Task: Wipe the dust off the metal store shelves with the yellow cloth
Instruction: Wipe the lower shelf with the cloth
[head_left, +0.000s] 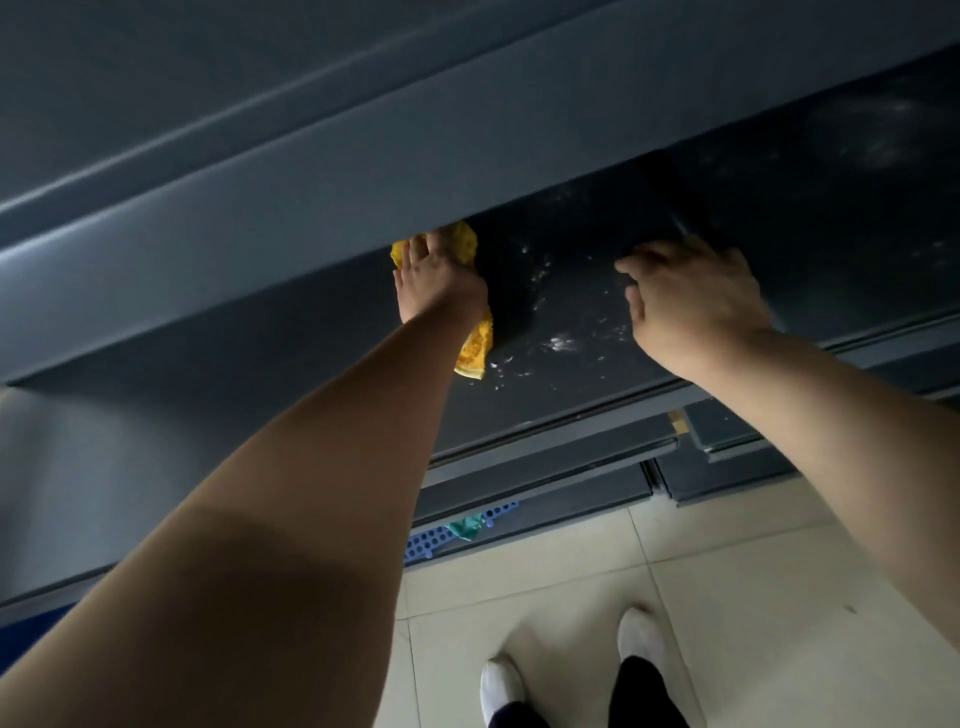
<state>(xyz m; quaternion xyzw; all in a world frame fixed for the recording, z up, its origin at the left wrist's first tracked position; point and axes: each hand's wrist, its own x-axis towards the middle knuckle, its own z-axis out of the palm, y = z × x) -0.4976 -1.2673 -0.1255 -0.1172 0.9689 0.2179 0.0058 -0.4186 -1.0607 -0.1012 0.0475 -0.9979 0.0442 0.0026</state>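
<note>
My left hand (436, 280) lies flat on the yellow cloth (475, 348) and presses it onto the dark metal shelf (571, 410). Its fingertips are hidden under the front edge of the shelf above (260, 244). One end of the cloth bunches up beyond the fingers and the other trails out under my wrist. White dust specks (561, 343) lie on the shelf between my hands. My right hand (691, 301) rests on the same shelf further right, its fingers loosely bent and holding nothing.
Lower shelf tiers (545, 467) step out below toward the floor. A blue perforated panel (441, 540) with a green rag (465, 527) on it lies at the bottom of the unit. My white shoes (501, 686) stand on beige floor tiles (753, 597).
</note>
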